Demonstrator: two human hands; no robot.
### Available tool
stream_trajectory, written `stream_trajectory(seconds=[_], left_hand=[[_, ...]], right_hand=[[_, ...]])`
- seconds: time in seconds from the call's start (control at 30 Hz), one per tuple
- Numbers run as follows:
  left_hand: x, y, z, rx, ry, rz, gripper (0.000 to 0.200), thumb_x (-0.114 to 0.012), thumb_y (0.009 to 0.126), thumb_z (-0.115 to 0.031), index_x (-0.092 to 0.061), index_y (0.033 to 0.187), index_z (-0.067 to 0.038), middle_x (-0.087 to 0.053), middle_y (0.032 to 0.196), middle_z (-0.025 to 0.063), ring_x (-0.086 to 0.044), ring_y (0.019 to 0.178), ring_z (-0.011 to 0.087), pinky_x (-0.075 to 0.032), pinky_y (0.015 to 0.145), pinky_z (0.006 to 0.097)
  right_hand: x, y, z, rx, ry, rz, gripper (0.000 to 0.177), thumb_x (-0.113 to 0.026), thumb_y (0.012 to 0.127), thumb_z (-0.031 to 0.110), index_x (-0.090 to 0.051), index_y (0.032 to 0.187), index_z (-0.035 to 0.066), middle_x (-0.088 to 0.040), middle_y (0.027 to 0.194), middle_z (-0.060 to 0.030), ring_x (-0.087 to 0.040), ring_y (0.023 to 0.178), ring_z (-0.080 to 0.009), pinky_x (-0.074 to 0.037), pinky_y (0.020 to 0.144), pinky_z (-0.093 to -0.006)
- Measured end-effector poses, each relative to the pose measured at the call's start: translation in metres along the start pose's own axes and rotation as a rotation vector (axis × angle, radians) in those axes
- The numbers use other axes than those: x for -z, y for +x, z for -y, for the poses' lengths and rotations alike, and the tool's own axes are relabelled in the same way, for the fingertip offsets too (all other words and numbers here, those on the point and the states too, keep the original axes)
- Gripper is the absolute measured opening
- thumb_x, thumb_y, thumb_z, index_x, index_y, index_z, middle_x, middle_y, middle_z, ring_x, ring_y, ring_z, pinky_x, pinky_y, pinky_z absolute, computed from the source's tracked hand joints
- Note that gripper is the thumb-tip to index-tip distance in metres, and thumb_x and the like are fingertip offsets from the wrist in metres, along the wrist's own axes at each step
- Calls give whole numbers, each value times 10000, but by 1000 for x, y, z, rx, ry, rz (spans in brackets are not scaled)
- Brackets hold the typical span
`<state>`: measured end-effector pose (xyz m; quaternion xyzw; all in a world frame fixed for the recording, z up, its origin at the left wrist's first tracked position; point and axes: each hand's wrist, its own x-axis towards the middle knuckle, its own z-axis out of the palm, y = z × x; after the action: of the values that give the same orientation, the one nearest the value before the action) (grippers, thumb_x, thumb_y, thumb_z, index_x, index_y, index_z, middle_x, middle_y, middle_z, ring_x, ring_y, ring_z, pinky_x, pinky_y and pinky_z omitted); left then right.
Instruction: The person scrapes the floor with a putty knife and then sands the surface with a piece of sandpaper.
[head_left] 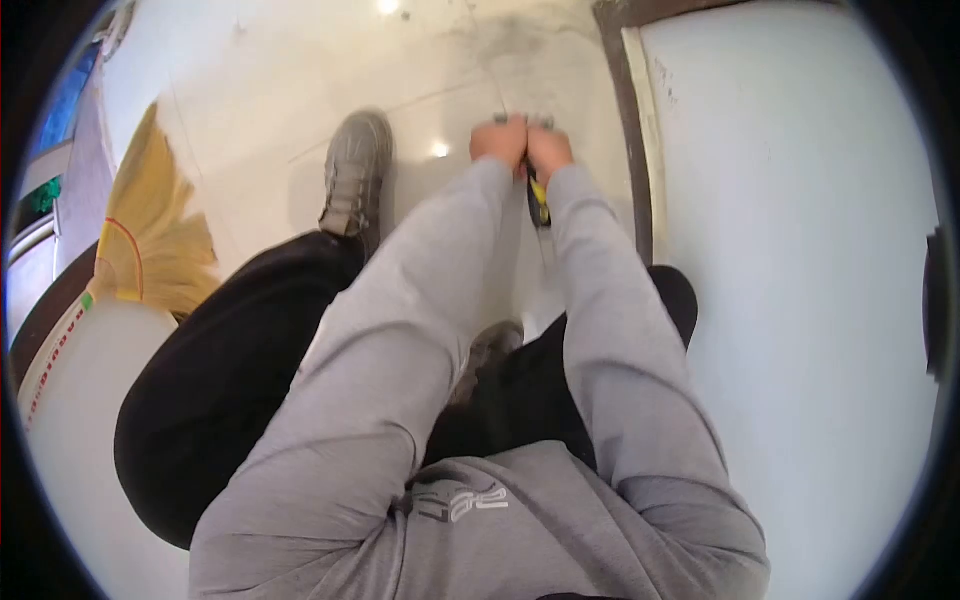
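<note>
My left hand and my right hand are side by side over the floor, knuckles nearly touching, both with the fingers closed. A black-and-yellow tool sticks out below them, toward me, beside my right wrist. Its kind is hard to tell, since my right hand covers much of it. Small dark pieces show at the far side of the fists. What the left fingers grip is hidden.
Pale glossy tiles make up the floor. A straw broom lies at the left by a white surface with red lettering. To the right runs a large white panel with a dark edge. My shoe is left of the hands.
</note>
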<state>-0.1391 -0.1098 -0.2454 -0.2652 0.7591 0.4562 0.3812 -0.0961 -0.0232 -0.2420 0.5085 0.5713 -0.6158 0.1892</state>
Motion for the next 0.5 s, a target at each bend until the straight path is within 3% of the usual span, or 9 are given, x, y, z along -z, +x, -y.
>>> stream_trajectory(seconds=[0.1,0.13,0.17,0.23,0.27,0.3,0.37,0.4,0.5], left_hand=[[-11,5,39,-200,64,-221,383,-694,853,-293,-691,880,89,-712,785,181,-666,659,252,-512,548,413],[-10,5,28,10,-87,-105,396,-695,853,-302,-693,870,94,-712,808,189,-671,685,253,-515,551,413],[-3,4,3,13,-89,-110,396,-695,853,-302,-693,870,94,-712,808,189,-671,685,253,-515,551,413],[12,-8,-33,152,-115,118,434,-698,866,-317,-698,947,109,-720,888,191,-684,742,253,-533,566,408],[12,-16,-30,95,-98,54,433,-698,866,-314,-693,960,109,-719,891,199,-679,732,259,-534,576,414],[2,-14,-3,90,-92,61,433,-698,866,-314,-693,960,109,-719,891,199,-679,732,259,-534,576,414],[-23,25,45,-137,-39,-223,386,-689,853,-284,-690,882,102,-718,824,213,-678,686,275,-517,576,423],[-16,7,34,-197,15,-260,388,-682,854,-281,-682,838,107,-720,801,229,-685,671,306,-516,585,429],[-13,25,-11,-75,-77,-92,410,-686,866,-290,-678,857,120,-725,822,228,-695,690,309,-528,588,429]], right_hand=[[-10,-49,9,-42,53,-194,344,-587,974,259,-655,865,-60,-675,741,-174,-592,501,-231,-452,468,-397],[-12,14,-37,141,-48,-286,335,-595,972,254,-650,853,-55,-652,693,-156,-582,485,-225,-442,444,-378],[-9,28,-25,141,-50,-282,335,-595,972,254,-650,853,-55,-652,693,-156,-582,485,-225,-442,444,-378],[-3,18,12,-78,112,19,483,-558,978,335,-678,1056,-127,-716,960,-267,-710,727,-363,-536,622,-467],[-2,-12,26,-100,31,15,478,-551,982,325,-676,1074,-128,-712,1008,-292,-717,888,-380,-545,742,-452],[-1,-17,2,-98,38,9,478,-551,982,325,-676,1074,-128,-712,1008,-292,-717,888,-380,-545,742,-452],[-10,23,-43,61,-48,-237,414,-534,984,292,-691,943,-89,-710,934,-301,-704,937,-389,-535,808,-440],[-16,31,-55,239,-33,-383,409,-517,992,288,-685,848,-55,-706,817,-268,-708,827,-381,-540,765,-454],[1,38,7,181,-216,-53,443,-510,1000,312,-693,853,-64,-717,835,-248,-709,859,-374,-544,786,-450]])
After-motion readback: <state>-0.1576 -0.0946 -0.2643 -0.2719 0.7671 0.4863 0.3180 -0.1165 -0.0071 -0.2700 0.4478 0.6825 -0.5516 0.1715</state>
